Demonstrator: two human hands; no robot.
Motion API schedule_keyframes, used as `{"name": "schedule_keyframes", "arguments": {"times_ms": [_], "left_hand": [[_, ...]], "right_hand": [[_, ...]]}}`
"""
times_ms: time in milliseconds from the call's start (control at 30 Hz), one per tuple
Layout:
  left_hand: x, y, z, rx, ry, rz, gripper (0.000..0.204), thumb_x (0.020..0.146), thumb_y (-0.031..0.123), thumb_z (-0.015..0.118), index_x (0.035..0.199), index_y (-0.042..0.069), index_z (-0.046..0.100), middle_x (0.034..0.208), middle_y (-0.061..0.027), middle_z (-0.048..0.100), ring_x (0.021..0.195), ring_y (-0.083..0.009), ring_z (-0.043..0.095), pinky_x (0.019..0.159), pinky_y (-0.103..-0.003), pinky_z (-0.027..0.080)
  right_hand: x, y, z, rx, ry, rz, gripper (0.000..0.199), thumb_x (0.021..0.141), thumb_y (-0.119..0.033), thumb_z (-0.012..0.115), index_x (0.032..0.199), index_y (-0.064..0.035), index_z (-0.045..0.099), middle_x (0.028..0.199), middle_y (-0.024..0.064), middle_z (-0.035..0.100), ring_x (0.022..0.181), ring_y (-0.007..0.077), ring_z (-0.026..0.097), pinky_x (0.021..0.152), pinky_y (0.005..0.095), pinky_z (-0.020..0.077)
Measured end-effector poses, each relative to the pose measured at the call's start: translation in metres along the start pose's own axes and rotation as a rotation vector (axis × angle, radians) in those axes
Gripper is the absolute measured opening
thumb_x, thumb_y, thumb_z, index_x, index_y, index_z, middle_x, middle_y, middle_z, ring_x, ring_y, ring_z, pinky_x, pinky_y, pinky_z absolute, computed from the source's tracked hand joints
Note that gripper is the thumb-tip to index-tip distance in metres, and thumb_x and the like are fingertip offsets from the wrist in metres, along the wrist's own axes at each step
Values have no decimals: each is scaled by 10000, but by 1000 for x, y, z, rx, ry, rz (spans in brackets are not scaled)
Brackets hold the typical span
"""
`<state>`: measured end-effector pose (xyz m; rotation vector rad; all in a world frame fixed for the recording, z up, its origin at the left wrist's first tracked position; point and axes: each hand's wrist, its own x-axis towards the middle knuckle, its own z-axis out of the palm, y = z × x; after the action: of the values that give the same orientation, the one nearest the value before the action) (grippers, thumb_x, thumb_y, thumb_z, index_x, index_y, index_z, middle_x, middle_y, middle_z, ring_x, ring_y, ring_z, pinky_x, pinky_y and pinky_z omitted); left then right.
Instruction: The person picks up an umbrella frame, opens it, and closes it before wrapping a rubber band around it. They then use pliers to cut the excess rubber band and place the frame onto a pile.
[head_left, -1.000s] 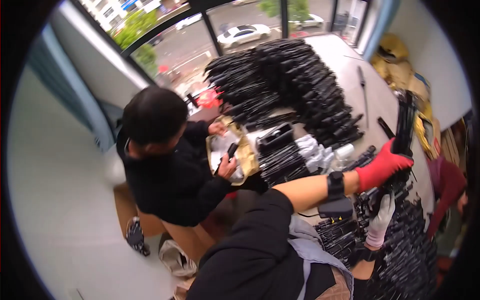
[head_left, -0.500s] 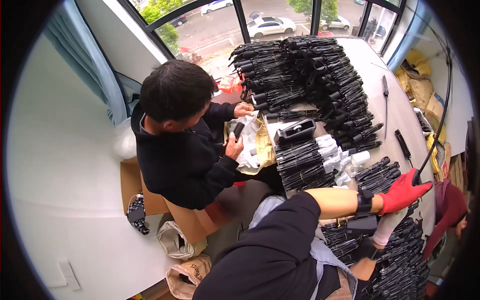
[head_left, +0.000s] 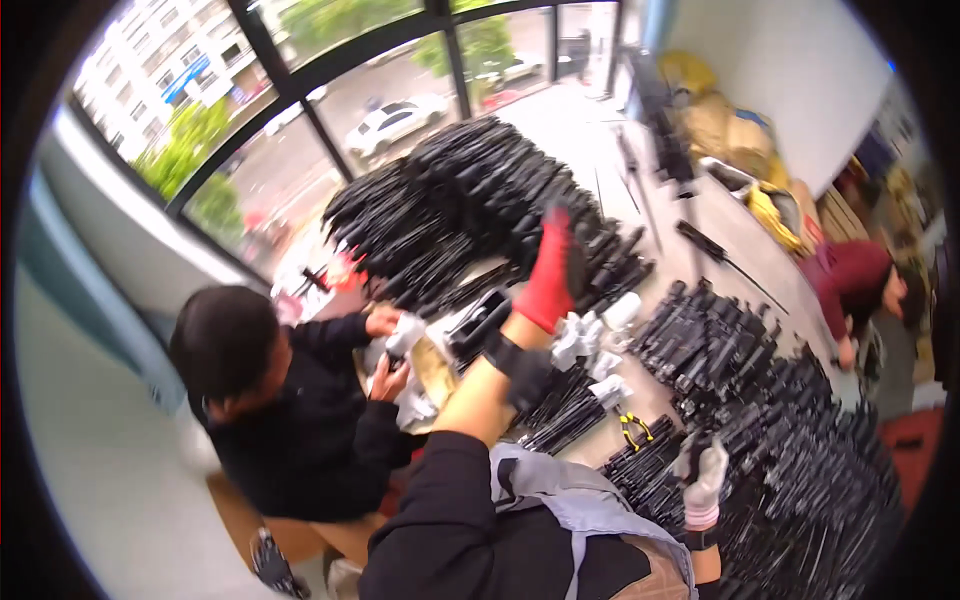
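Observation:
My left hand (head_left: 548, 275), in a red glove with a dark palm side, reaches over the table beside a large pile of black folded umbrella frames (head_left: 470, 190). Its fingers are smeared by motion. Above the table's far right part hangs a blurred dark long thing (head_left: 660, 125), apart from my hands. Lower right, my right hand (head_left: 704, 475) wears a white glove with a pink cuff. Its fingers are loosely bent, and no held thing shows in them. It is close to more black umbrella frames (head_left: 790, 450). Yellow-handled pliers (head_left: 634, 430) lie near it.
To my left, a person in black (head_left: 300, 410) handles a white thing (head_left: 402, 334) over a yellow sack (head_left: 432, 372). A black tape dispenser (head_left: 478, 322) and white bundles (head_left: 585, 340) lie mid-table. Single frames (head_left: 700, 240) lie farther right. A person in maroon (head_left: 845, 280) bends beyond the table.
The view has turned right. My left hand has swung from the right side of the table toward the large pile. My hands have come apart; the right is near the lower frames.

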<state>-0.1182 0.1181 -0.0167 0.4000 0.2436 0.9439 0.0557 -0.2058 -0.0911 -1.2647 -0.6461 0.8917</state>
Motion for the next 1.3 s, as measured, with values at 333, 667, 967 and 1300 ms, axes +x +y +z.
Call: {"name": "schedule_keyframes", "arguments": {"times_ms": [333, 667, 967, 1300], "left_hand": [[107, -9, 31, 142, -183, -27, 650, 888, 589, 555, 1190, 15, 504, 745, -46, 560, 656, -168, 558, 654, -367, 505], [6, -117, 61, 35, -69, -212, 372, 929, 326, 608, 1128, 15, 561, 704, -24, 538, 579, -169, 542, 564, -322, 487], [-44, -97, 29, 565, -226, -401, 315, 894, 144, 639, 1156, -16, 569, 810, -60, 617, 664, -162, 606, 618, -304, 507], [-48, -106, -2, 1120, -314, -260, 283, 819, 92, 722, 1060, 34, 585, 833, -11, 615, 718, -94, 578, 643, -262, 480]], "right_hand": [[-42, -15, -15, -181, -33, 93, 510, 980, -473, 452, 985, 22, 575, 565, 20, 495, 411, 89, 421, 377, 219, 313], [71, -22, 40, -483, 12, -293, 319, 999, -132, 409, 1246, 11, 552, 949, 96, 656, 731, 120, 628, 616, 246, 489], [108, -144, 7, -422, -287, 193, 418, 985, -143, 465, 1383, -18, 443, 742, 85, 665, 604, 125, 643, 555, 263, 507], [159, -157, 69, -1714, -642, -528, 460, 858, -260, 695, 1185, -2, 500, 602, 65, 609, 550, 165, 639, 464, 341, 489]]}}
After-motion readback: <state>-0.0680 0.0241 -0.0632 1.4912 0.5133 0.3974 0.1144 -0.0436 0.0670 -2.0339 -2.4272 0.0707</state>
